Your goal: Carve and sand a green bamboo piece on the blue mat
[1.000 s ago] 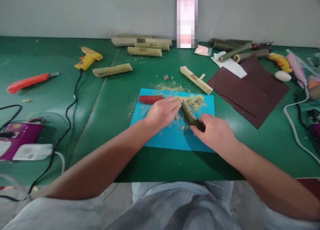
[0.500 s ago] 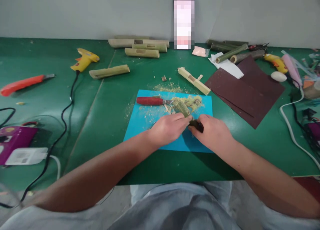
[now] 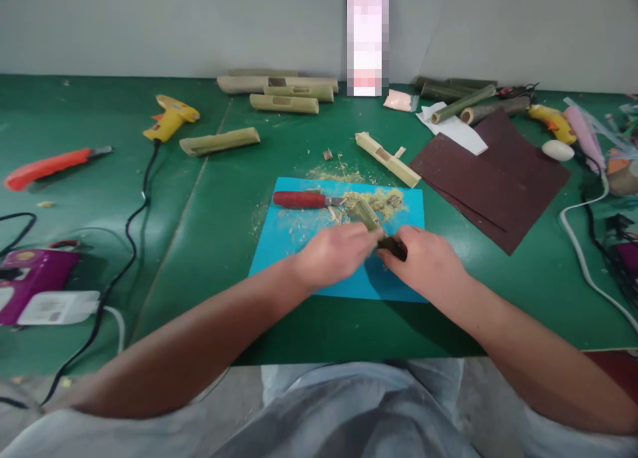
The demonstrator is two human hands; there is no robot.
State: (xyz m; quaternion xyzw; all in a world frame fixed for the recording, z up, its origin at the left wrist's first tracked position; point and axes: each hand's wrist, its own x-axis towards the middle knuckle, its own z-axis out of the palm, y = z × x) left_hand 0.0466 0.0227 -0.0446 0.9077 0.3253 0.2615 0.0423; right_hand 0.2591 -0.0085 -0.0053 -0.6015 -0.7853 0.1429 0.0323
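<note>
Both hands meet over a blue cutting mat (image 3: pixel 299 245) on the green table (image 3: pixel 214 199). My left hand (image 3: pixel 336 253) is closed around the near part of a short green bamboo piece (image 3: pixel 365 214), though motion smears it. My right hand (image 3: pixel 423 258) is closed on the bamboo's dark near end (image 3: pixel 393 246). A red-handled knife (image 3: pixel 304 199) lies on the mat's far edge, untouched, beside a heap of pale shavings (image 3: pixel 379 200).
Several cut bamboo tubes (image 3: pixel 279 89) lie at the back; another notched piece (image 3: pixel 386 159) sits near the mat. Dark sandpaper sheets (image 3: pixel 493 172) lie right. A yellow glue gun (image 3: pixel 169 117), an orange cutter (image 3: pixel 47 165) and a purple box (image 3: pixel 30 272) are at the left, with cables.
My left hand came off the knife, which stays on the mat, and moved toward me onto the bamboo near my right hand. The right hand barely moved.
</note>
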